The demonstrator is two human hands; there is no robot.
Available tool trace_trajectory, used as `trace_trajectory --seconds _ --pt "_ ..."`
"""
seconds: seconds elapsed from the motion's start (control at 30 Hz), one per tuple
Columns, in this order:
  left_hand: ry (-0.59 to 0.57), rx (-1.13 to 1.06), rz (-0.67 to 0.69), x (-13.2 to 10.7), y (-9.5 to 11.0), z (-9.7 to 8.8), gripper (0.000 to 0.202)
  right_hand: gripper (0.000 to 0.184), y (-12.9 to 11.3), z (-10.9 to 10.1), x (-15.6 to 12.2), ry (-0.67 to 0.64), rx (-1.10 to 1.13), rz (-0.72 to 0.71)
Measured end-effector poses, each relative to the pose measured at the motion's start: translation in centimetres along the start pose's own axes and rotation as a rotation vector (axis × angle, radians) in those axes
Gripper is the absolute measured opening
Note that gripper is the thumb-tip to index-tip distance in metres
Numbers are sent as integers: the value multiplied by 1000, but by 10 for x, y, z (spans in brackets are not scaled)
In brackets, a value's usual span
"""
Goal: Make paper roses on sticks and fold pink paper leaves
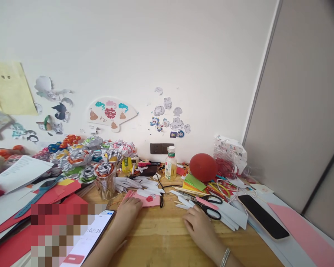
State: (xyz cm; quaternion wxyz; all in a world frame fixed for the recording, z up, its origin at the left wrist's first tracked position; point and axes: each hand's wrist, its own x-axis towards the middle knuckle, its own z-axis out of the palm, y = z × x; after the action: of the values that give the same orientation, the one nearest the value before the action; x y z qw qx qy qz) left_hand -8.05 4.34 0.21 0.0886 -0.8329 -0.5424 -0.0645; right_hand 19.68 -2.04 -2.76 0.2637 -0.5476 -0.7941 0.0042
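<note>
My left hand [127, 211] lies on the wooden table [161, 237] with its fingers curled down onto the near edge of a pink paper sheet [144, 198]. It seems to hold nothing. My right hand [196, 222] rests flat on the table, fingers loosely spread, just in front of black-handled scissors [210, 207] that lie on white paper strips [233, 217]. The fingertips are close to the scissors but do not grip them.
A phone with a timer [93, 235] lies at front left, a dark phone [263, 216] at right. Paper flowers in a jar [104, 172], a small bottle [170, 164], a red ball [203, 167], coloured sheets [193, 183] and red paper [58, 193] crowd the back.
</note>
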Motion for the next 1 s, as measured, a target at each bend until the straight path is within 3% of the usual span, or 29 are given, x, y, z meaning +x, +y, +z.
trace_trajectory --seconds 0.53,0.63,0.7,0.77,0.87,1.0 --pt "197 -26 -72 -3 -9 7 29 24 -1 -1 1 -12 11 -6" --pt "398 -26 7 -6 -8 -1 28 25 0 -1 0 4 31 -6" --pt "593 -44 160 -7 0 -6 28 32 0 -3 0 61 56 -20" --pt "690 -79 354 -9 17 -5 26 38 -1 -6 0 145 67 -54" --pt "642 -115 540 -16 55 10 24 36 -3 -13 -1 153 75 -158" --pt "487 -74 638 -24 90 37 20 19 -9 -18 -4 -148 58 -306"
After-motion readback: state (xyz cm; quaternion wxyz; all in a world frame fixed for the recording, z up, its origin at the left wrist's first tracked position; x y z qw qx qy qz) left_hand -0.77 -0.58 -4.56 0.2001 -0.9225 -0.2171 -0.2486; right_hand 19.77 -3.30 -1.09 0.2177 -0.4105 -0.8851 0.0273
